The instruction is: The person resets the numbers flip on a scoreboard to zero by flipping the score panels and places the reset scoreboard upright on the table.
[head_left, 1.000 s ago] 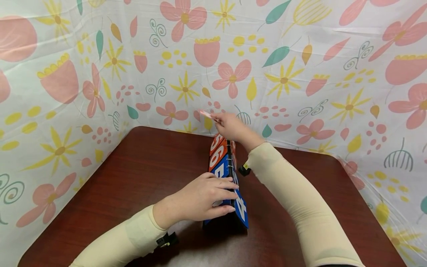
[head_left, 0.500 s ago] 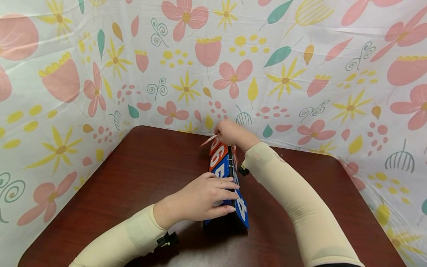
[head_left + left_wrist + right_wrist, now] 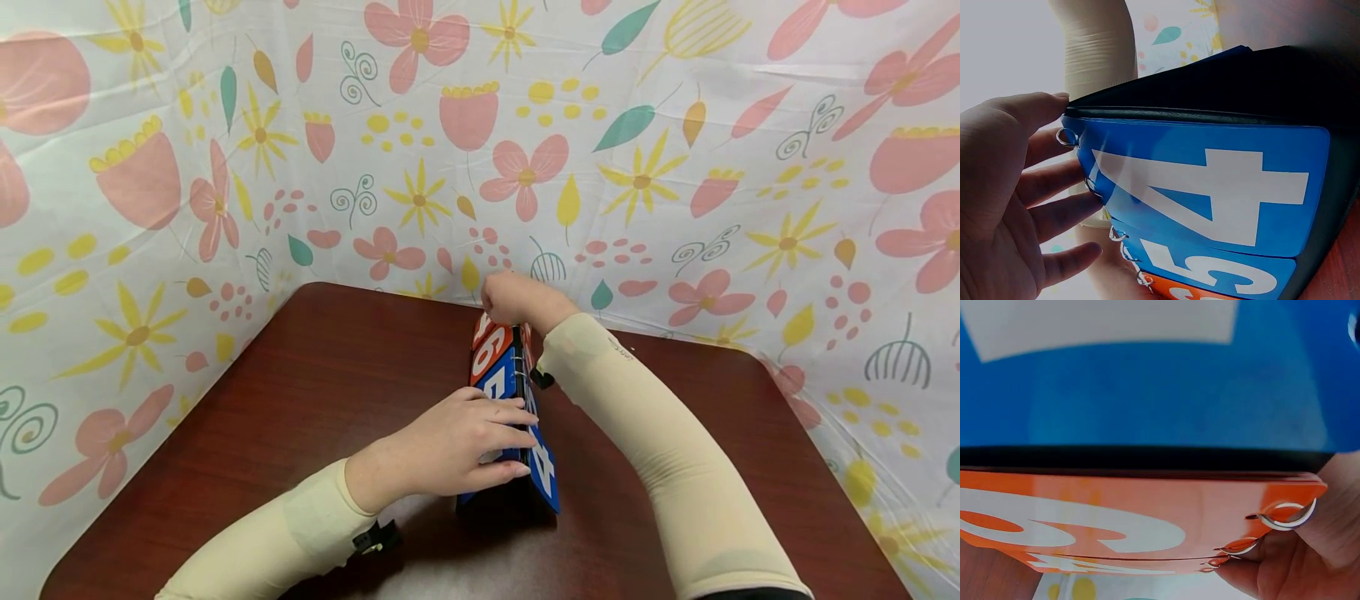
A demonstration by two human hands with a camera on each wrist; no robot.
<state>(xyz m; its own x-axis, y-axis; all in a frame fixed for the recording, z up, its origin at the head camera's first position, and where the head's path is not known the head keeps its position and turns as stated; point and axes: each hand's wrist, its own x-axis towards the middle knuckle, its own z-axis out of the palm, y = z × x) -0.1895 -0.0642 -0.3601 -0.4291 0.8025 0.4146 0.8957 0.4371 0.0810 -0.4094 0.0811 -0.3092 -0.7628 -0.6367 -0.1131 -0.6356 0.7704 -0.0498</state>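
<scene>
A flip scoreboard point(image 3: 492, 354) stands like a tent on the table, with ringed number cards along its ridge. Its near cards are blue, its far ones orange. My left hand point(image 3: 450, 442) rests across the near end of the ridge, fingers spread. In the left wrist view, its fingertips lie by the rings of a blue card point(image 3: 1210, 194) reading 4. At the far end, my right hand point(image 3: 519, 298) lies bent over the ridge. The right wrist view shows its fingers point(image 3: 1244, 574) beside the rings of an orange card point(image 3: 1116, 515); whether they pinch a card is hidden.
The dark reddish wooden table point(image 3: 337, 358) extends on both sides of the scoreboard. A floral curtain point(image 3: 405, 150) hangs directly behind the table's back edge and around its sides.
The orange card in my right hand has swung over the ridge and down onto the left slope. That hand has dropped slightly. My left hand has stayed in place.
</scene>
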